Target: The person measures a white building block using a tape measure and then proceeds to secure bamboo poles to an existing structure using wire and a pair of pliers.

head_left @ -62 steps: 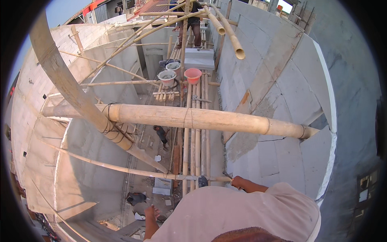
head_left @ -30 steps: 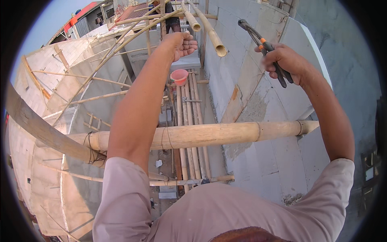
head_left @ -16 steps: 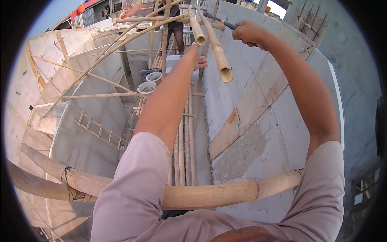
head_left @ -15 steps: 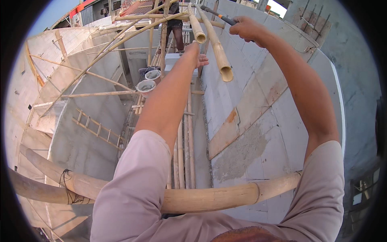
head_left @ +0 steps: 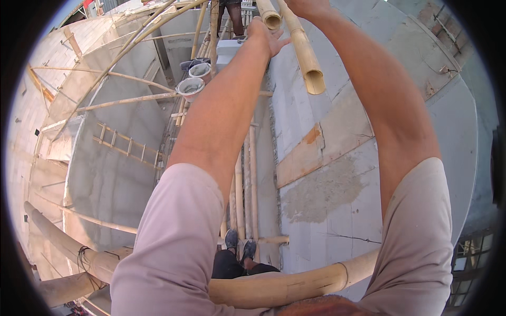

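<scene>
My left hand (head_left: 266, 38) is raised ahead, its fingers spread. It lies just below the open end of a bamboo pole (head_left: 269, 15); whether it touches the pole I cannot tell. A second, longer bamboo pole (head_left: 304, 50) hangs to the right, its hollow end toward me. Above this one is my right hand (head_left: 310, 7), cut off by the top edge. Half a second ago its fingers were wrapped round the dark, orange-banded handle of a hammer, which is now outside the picture.
A thick bamboo rail (head_left: 284, 291) crosses in front of my body. Below, my shoes stand on bamboo walkway poles (head_left: 246, 195). A block wall (head_left: 337, 158) rises on the right. Two buckets (head_left: 191, 88), a bamboo ladder (head_left: 126, 145) and another person's legs (head_left: 230, 18) are farther off.
My view has tipped downward, bringing my shoes into sight. In the picture, both hands sit higher, and the right hand has partly left the top edge together with the hammer.
</scene>
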Tool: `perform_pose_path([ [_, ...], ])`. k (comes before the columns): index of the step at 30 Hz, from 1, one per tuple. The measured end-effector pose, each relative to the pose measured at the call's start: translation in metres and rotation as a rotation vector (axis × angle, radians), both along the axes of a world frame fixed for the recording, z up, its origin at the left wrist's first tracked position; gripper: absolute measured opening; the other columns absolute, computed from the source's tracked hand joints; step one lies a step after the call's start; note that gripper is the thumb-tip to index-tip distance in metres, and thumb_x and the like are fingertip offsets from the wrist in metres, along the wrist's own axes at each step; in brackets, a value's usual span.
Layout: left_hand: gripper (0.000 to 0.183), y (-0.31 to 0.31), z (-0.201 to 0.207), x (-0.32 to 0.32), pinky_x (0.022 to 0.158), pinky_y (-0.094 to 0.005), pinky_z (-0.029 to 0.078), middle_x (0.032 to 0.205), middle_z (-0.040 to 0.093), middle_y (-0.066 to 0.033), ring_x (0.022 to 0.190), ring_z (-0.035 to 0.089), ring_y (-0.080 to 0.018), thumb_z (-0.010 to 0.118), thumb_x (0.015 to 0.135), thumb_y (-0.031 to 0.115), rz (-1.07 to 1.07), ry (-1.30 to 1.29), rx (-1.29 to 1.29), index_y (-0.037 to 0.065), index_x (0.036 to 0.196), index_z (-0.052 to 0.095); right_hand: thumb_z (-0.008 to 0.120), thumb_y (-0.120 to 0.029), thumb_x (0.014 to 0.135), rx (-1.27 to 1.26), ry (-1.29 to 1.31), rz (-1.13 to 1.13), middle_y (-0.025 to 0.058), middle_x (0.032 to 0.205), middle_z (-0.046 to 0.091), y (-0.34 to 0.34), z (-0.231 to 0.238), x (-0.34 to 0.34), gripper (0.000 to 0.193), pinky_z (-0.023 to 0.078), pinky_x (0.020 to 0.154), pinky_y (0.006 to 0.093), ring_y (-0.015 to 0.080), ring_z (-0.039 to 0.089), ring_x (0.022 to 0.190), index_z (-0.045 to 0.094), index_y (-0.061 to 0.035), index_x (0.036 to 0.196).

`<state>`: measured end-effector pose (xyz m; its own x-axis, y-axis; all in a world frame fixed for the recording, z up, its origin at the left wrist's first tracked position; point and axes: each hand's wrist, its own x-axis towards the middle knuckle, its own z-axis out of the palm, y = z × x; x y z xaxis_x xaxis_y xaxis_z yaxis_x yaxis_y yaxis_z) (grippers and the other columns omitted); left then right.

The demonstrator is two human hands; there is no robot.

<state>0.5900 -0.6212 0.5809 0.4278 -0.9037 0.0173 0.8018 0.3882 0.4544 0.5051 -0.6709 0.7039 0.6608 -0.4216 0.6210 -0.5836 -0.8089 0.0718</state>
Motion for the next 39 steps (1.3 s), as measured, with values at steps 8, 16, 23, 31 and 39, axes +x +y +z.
perform_pose_path([
  [8,0.069,0.001,-0.001,-0.019,0.12,-0.0642,0.01,0.166,0.011,-0.0177,0.153,0.019,-0.0292,0.026,0.105,0.044,-0.02,0.129,-0.099,0.006,0.159,0.006,0.055,-0.02,0.093,-0.196,0.393,-0.007,0.0234,0.112,0.066,-0.03,0.007,0.027,0.038,0.054,0.083,0.053,0.0397,0.067,0.1,0.058,-0.0115,0.131],
  [16,0.075,-0.006,-0.006,-0.024,0.117,-0.0701,0.009,0.167,0.01,-0.0128,0.154,0.018,-0.0267,0.027,0.104,0.054,-0.008,0.169,-0.105,0.007,0.16,0.007,0.059,-0.028,0.093,-0.248,0.241,-0.098,0.0142,0.114,0.069,-0.027,-0.018,0.004,0.039,0.051,0.091,0.0495,0.0355,0.064,0.112,0.06,-0.0136,0.129],
  [23,0.081,0.002,-0.018,-0.037,0.119,-0.0662,0.014,0.168,0.008,-0.0129,0.153,0.019,-0.028,0.026,0.102,0.06,-0.017,0.14,0.082,0.009,0.161,0.004,0.055,-0.033,0.096,-0.025,-0.144,-0.056,0.0213,0.12,0.062,-0.006,-0.033,-0.01,0.048,0.052,0.09,0.0504,0.0402,0.063,0.11,0.049,-0.0163,0.141],
  [31,0.081,-0.011,-0.045,-0.035,0.119,-0.0607,0.018,0.168,0.009,-0.0143,0.152,0.023,-0.0294,0.03,0.102,0.058,-0.002,-0.037,0.191,0.007,0.16,0.007,0.057,-0.04,0.096,0.199,-0.316,-0.3,0.0216,0.108,0.067,-0.03,-0.073,-0.025,0.042,0.05,0.089,0.0512,0.0401,0.063,0.111,0.061,-0.0103,0.126],
  [39,0.08,-0.022,-0.047,-0.041,0.121,-0.0587,0.011,0.166,0.017,-0.0133,0.152,0.021,-0.0259,0.034,0.102,0.055,0.034,-0.098,0.24,0.003,0.159,0.013,0.055,-0.037,0.094,0.639,-0.196,-0.226,0.0191,0.119,0.067,-0.064,-0.099,-0.054,0.044,0.049,0.091,0.0461,0.0363,0.064,0.11,0.067,-0.0022,0.118],
])
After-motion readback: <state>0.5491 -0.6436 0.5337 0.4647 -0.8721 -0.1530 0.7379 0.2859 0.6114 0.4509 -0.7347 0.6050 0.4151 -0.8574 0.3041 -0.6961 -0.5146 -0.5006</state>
